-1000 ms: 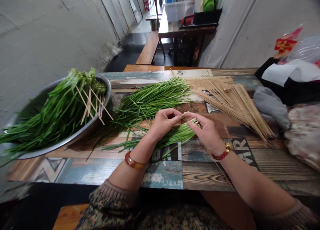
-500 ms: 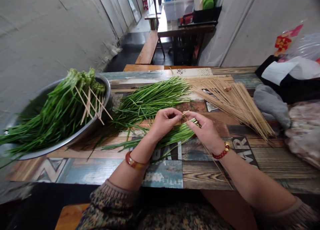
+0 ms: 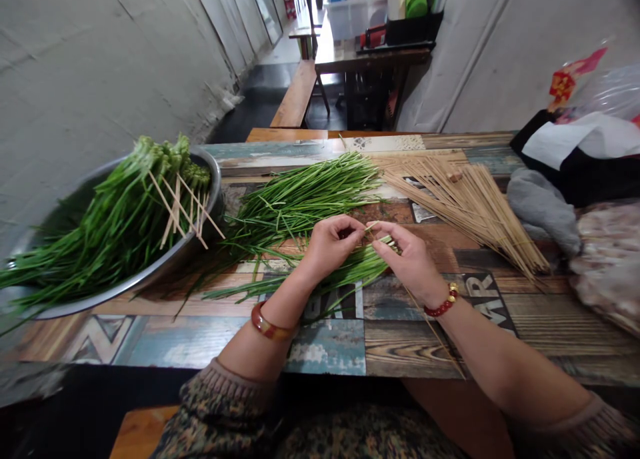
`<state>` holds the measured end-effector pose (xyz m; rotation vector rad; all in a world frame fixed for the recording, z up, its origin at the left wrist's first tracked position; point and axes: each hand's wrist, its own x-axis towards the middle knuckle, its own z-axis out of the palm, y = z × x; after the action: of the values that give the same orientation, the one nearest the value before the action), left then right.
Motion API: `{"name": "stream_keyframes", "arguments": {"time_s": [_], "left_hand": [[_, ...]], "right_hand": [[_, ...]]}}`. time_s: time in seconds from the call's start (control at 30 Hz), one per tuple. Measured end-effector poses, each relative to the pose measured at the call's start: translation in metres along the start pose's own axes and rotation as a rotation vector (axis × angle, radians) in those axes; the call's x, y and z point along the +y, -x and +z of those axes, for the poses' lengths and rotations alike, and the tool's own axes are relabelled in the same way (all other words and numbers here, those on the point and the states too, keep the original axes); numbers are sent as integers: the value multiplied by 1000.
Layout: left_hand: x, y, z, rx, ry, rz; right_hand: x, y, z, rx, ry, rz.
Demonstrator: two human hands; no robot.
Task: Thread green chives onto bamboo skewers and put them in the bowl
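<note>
At the middle of the table my left hand (image 3: 336, 242) is closed, thumb and forefinger pinching the pale end of a chive. My right hand (image 3: 407, 256) meets it fingertip to fingertip, closed on a thin bamboo skewer (image 3: 435, 332) that slants down toward the table's near edge. Below both hands lies a small bunch of chives (image 3: 350, 272), its cut ends at my right fingers; whether the skewer passes through them is hidden. Just beyond is a larger pile of loose chives (image 3: 310, 196). To the right, many bare bamboo skewers (image 3: 480, 206) are fanned out.
A metal basin (image 3: 216, 179) on the left holds skewered chives (image 3: 120, 212), with stick ends jutting over its rim. Grey plastic (image 3: 543, 209) and a clear bag with pale contents (image 3: 607, 266) sit at the right. Another table (image 3: 375, 59) and a bench (image 3: 297, 96) stand beyond.
Almost nothing differs. Both hands keep the same pinch at the same spot, with only a slight shift of the fingers.
</note>
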<state>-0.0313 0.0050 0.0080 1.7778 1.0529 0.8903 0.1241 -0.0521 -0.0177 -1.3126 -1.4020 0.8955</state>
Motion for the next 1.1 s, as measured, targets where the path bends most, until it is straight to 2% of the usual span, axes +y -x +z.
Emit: {"name": "stream_keyframes", "arguments": {"time_s": [0.23,0.47,0.87,1.1], "left_hand": [[-4,-1,-2,-11,149,-63],[-1,-1,-1,-26,117,-74],[-1,-1,-1,-8,70,-26],[-3,-1,-2,-36,23,2]], "right_hand": [[-1,1,-1,-1,38,5],[0,1,-1,6,28,-6],[0,0,-2,-6,34,-17],[2,0,-2,-21,31,-13]]}}
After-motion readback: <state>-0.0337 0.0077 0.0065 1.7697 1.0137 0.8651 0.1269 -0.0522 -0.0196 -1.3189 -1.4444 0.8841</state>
